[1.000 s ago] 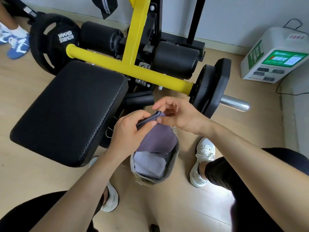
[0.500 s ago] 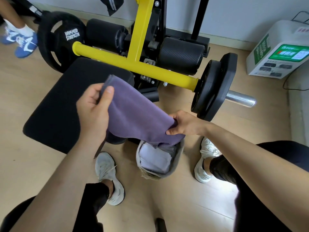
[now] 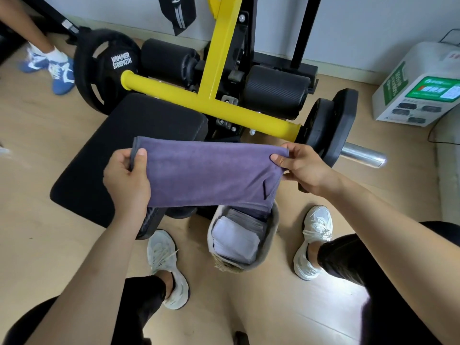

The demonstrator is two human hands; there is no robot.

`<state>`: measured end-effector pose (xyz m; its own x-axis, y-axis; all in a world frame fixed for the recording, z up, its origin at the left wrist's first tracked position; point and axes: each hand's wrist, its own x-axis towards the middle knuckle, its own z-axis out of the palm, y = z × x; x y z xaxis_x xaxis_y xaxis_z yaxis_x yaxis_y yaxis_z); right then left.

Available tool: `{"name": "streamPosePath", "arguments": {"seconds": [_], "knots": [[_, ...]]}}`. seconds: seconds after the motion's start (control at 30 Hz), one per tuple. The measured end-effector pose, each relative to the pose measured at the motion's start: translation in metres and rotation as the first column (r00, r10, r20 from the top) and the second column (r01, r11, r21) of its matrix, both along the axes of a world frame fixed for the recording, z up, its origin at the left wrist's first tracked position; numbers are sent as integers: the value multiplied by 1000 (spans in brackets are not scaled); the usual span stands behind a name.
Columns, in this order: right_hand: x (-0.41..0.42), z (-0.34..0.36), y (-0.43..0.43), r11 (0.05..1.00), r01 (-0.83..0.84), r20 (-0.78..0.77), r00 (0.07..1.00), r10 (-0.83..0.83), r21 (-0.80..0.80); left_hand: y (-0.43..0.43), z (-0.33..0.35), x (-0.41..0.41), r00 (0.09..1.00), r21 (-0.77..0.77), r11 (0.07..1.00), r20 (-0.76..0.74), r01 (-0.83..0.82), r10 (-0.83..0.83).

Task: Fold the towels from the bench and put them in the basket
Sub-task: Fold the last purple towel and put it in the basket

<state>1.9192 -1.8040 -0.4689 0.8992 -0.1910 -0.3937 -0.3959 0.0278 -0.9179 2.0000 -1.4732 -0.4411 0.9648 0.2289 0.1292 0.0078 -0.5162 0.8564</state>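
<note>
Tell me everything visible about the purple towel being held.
The purple towel looks like soft, napped cloth, dusty violet, with a darker edge band at its left end. It hangs in the air, stretched wide between both hands: the left hand pinches its upper left corner, the right hand its upper right corner. It seems doubled over. Its lower right part droops toward the basket on the floor, which already holds folded towels; contact there cannot be told.

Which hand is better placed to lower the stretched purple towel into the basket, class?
Right hand, probably. It pinches the purple towel at the end that hangs directly above the basket, while the left hand grips the far end over the bench pad.
</note>
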Motion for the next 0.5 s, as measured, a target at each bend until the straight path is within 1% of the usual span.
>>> {"name": "streamPosePath", "arguments": {"seconds": [0.13,0.27,0.37,0.4,0.47,0.5], "knots": [[11,19,11,999,21,56,998,-23,40,13,2,0,999,50,998,24,-37,36],[18,20,35,996,-62,-30,998,64,59,34,-4,10,990,121,984,-42,-127,133],[21,19,49,991,-75,-64,995,82,107,43,-8,14,981,160,979,-124,-128,148],[21,20,51,989,-71,-66,995,80,131,43,-8,12,981,195,973,-122,-124,149],[20,22,54,982,-57,-73,995,71,183,36,-6,4,990,338,933,-22,-124,139],[19,24,55,976,-53,-75,995,70,210,28,-3,-3,994,379,919,43,-110,101]]}}
